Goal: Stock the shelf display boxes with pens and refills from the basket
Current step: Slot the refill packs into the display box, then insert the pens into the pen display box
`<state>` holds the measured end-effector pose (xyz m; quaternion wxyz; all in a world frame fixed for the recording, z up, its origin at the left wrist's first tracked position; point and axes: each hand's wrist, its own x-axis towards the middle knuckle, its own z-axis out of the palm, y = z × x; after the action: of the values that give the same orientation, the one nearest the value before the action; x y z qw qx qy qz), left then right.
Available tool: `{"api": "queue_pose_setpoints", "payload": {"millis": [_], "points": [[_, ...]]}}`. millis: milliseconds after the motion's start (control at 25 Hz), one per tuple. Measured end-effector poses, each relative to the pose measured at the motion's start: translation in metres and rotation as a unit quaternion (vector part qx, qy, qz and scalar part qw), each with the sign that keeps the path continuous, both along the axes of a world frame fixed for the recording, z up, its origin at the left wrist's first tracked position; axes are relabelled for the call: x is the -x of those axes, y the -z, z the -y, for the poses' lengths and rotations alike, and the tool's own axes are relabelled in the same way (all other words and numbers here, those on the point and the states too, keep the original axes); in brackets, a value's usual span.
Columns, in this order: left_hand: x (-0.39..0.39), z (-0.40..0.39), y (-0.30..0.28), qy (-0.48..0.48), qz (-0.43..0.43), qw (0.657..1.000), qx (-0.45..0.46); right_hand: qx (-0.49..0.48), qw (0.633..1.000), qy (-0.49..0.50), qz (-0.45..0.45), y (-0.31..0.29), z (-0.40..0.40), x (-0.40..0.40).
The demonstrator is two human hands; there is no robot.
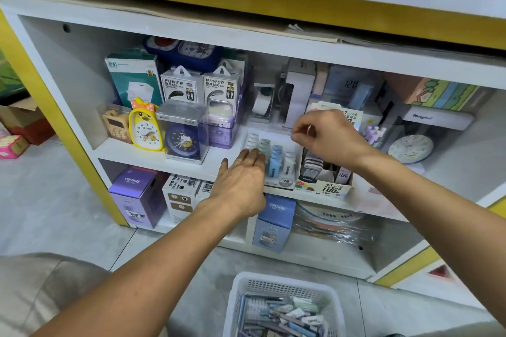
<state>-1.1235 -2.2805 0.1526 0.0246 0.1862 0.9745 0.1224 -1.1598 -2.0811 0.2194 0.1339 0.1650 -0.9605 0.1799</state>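
On the middle shelf stands a white display box [284, 185] marked 2B, filled with rows of small white, green and blue refill cases [276, 163]. My left hand [241, 180] lies flat with straight fingers against the box's left front. My right hand [327, 137] hovers over the back of the box with fingertips pinched together; what it pinches is too small to make out. Right of it sits a second display box [325, 189] marked 100, holding dark and pink cases. A white basket [283, 286] of pens and refills stands on the floor below.
Clocks [146, 128], power bank packs [201, 85] and a tape dispenser fill the shelf behind and to the left. Purple and blue CRUHRE cartons [137, 191] stand on the bottom shelf. A round clock [410, 148] sits at the right. Cardboard boxes lie on the floor far left.
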Motion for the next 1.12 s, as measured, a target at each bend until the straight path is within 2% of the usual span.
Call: {"api": "queue_pose_setpoints", "payload": {"millis": [160,240,400,560,760,880,920,1000,1040,1120], "points": [[-0.002,-0.006,-0.002,-0.01,-0.002,1.0,0.008,-0.051,0.996,-0.028,0.06,0.007,-0.021,-0.047],[-0.001,-0.008,-0.003,-0.017,-0.001,1.0,0.012,-0.069,0.996,-0.04,0.039,0.015,-0.021,-0.049],[-0.001,-0.01,-0.003,-0.02,-0.005,1.0,0.022,-0.102,0.993,0.05,-0.021,0.02,-0.021,-0.029],[-0.003,-0.01,-0.006,-0.016,-0.023,0.999,0.015,-0.084,0.995,0.051,-0.021,0.023,-0.022,-0.028],[-0.016,-0.02,-0.007,0.031,-0.131,0.989,-0.061,-0.046,0.997,0.025,-0.053,0.022,-0.031,-0.048],[-0.025,-0.031,0.0,0.062,-0.089,0.991,-0.082,-0.027,0.997,0.038,-0.065,0.032,-0.031,-0.069],[-0.026,-0.037,0.006,0.076,-0.049,0.994,-0.064,-0.031,0.998,0.039,-0.045,0.041,-0.028,-0.078],[-0.033,-0.051,0.029,0.123,0.059,0.991,0.015,-0.061,0.996,0.038,0.056,0.075,-0.024,-0.098],[-0.038,-0.058,0.045,0.159,0.117,0.978,0.061,-0.084,0.987,0.038,0.134,0.096,-0.021,-0.109],[-0.045,-0.072,0.081,0.235,0.202,0.938,0.152,-0.123,0.945,0.035,0.3,0.145,-0.02,-0.128]]}}
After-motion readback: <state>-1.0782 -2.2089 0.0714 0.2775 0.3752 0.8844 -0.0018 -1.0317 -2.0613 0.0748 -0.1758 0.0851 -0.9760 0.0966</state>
